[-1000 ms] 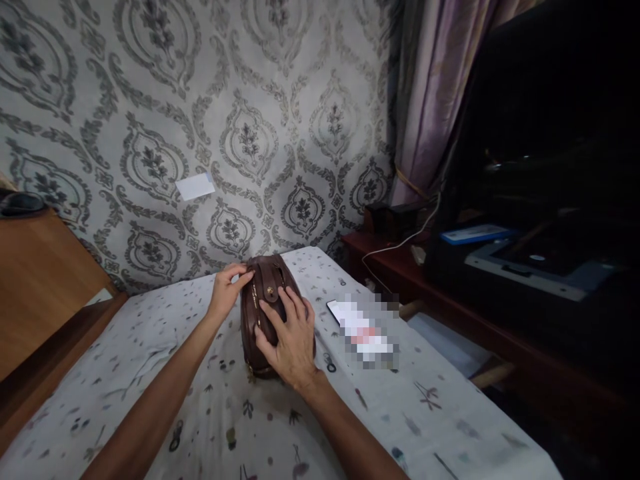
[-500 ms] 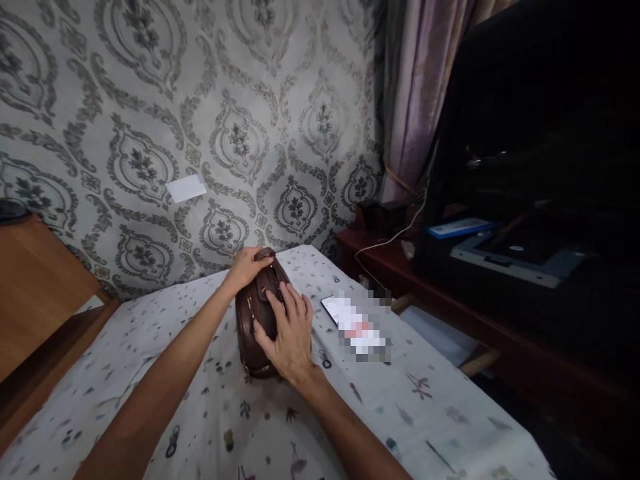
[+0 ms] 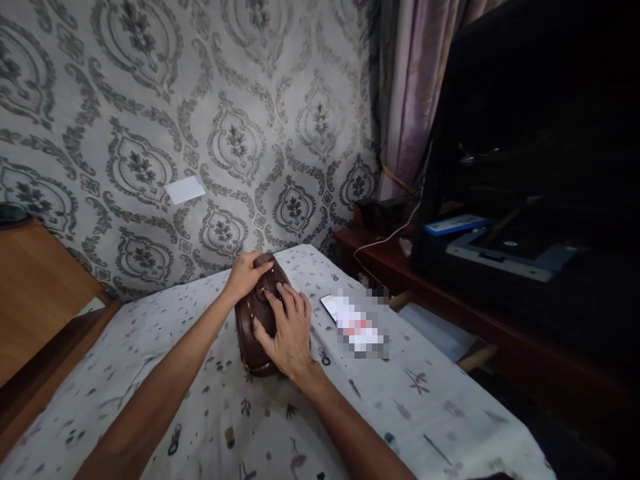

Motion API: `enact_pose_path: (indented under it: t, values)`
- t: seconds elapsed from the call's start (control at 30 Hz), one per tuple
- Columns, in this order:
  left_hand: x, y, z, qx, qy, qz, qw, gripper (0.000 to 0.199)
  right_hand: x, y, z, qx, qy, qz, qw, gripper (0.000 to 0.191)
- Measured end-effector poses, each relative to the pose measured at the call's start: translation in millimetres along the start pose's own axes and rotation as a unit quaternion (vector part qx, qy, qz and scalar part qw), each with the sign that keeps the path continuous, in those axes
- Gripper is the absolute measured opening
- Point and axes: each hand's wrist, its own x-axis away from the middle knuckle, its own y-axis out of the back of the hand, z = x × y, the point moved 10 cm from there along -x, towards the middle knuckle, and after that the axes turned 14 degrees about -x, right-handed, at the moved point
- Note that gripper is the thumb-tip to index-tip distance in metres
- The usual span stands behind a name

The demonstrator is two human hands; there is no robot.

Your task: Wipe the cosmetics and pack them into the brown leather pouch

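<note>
A dark brown leather bag with gold-coloured zips and a small flap stands on the patterned white sheet. At its far end my left hand grips the top edge, the thumb lying across it. My right hand rests over the near right side of the bag, thumb and forefinger on the zip and flap area, the other fingers spread along the top. What the right fingertips pinch, if anything, is too small to make out.
Right of the bag lies a lit phone, partly blurred out. A wooden headboard is at the left, a patterned wall behind. A red-brown desk with a white cable and a dark screen stands at the right.
The strap or handle piece near my left hand has gone down flatter against the bag's far end. My right hand has barely moved.
</note>
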Motion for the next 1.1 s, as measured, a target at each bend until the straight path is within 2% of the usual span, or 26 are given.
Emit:
enact_pose_path:
  t: [0.3,0.4,0.5,0.6,0.67,0.93,1.1]
  values:
    - [13.1,-3.1,-7.6,0.023,-0.034,0.048,0.998,0.028,0.4,2.0,0.1,-0.011,0.001,-0.016,1.000,0.044]
    - [12.4,6.2,5.7,0.012,-0.028,0.031,0.999,0.024,2.0,5.4,6.8,-0.023,0.016,-0.028,0.999,0.038]
    - [12.4,19.2,30.0,-0.019,-0.002,0.005,1.000,0.024,5.6,7.4,18.1,-0.038,0.043,-0.042,0.997,0.029]
    - [15.6,27.2,49.7,-0.052,0.019,-0.005,0.998,0.015,9.1,4.3,26.1,-0.044,0.062,-0.035,0.997,0.026]
    - [18.9,30.3,54.4,-0.070,0.019,-0.011,0.997,0.010,10.2,1.2,26.7,-0.037,0.062,-0.023,0.997,0.027]
    - [25.9,34.9,49.2,-0.136,0.020,-0.029,0.990,0.015,12.1,-2.0,21.8,-0.017,0.062,-0.003,0.998,0.030]
    - [26.7,35.1,44.4,-0.166,0.024,-0.016,0.986,0.013,11.9,-1.5,20.7,-0.023,0.061,-0.001,0.998,0.031]
